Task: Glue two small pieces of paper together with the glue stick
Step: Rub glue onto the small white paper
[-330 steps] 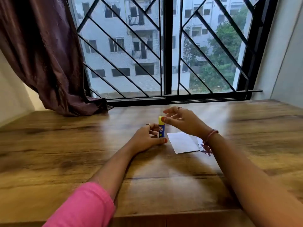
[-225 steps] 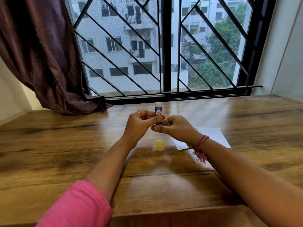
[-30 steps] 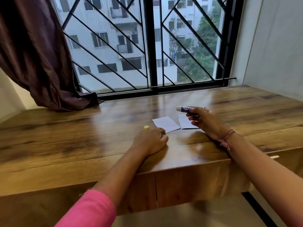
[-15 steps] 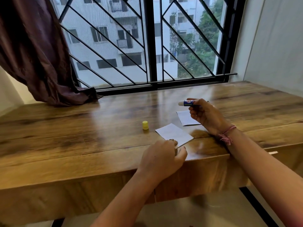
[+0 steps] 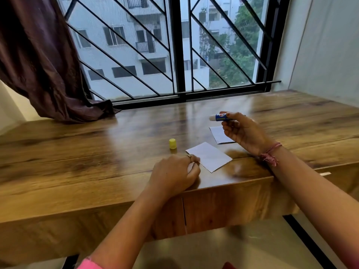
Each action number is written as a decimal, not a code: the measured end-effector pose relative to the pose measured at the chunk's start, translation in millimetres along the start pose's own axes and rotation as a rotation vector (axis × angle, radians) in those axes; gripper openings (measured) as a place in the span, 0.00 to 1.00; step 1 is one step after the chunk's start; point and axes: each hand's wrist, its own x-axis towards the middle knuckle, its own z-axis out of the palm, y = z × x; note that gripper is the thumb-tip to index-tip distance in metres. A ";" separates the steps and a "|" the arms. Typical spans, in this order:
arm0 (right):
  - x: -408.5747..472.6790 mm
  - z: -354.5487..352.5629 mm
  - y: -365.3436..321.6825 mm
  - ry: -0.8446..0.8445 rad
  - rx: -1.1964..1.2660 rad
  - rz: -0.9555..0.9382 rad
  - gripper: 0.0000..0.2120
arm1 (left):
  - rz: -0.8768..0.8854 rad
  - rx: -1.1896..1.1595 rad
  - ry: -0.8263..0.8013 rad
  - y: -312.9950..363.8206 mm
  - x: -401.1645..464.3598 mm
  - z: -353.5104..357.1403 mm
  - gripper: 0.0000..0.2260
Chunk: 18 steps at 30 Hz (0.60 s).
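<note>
We look down from head height at a wooden table (image 5: 97, 152) set against a barred window (image 5: 174, 55), with a dark curtain (image 5: 38, 65) bunched at the far left.

Our right hand (image 5: 244, 133) is raised just above the table on the right side, fingers wrapped around a blue glue stick (image 5: 221, 117). The stick lies roughly level and points left, with its pale uncapped tip showing. A pink thread bracelet (image 5: 271, 154) circles that wrist.

Our left hand (image 5: 174, 174) rests near the table's near edge, loosely curled with its fingertips pressing on the near-left corner of a small white paper (image 5: 209, 157). This sheet lies flat, turned at an angle. We cannot tell whether the fingers pinch the corner or only hold it down.

A second white paper (image 5: 219, 134) lies flat farther back and to the right, partly hidden beneath our right hand. The two sheets sit near each other but do not touch.

The yellow cap (image 5: 172, 143) stands upright on the table, just left of the nearer paper and beyond our left hand.
</note>
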 end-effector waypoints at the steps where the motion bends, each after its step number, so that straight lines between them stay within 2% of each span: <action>1: -0.2 0.7 -0.3 0.001 0.005 0.002 0.08 | 0.013 -0.010 0.007 0.8 -1.4 1.4 0.14; 7: -5.8 1.0 2.9 -0.054 -0.051 0.007 0.10 | 0.153 -0.048 0.028 20.4 -17.0 10.8 0.19; 11: -11.6 7.5 2.2 -0.034 -0.163 0.027 0.09 | 0.133 -0.080 0.011 24.8 -15.4 6.8 0.18; 15: -20.4 11.1 0.6 -0.011 -0.254 0.031 0.08 | 0.070 -0.303 -0.048 7.3 -2.1 -4.9 0.19; 18: -27.4 13.6 -1.1 0.017 -0.274 0.018 0.05 | 0.113 -0.184 -0.106 -23.8 12.1 -18.1 0.13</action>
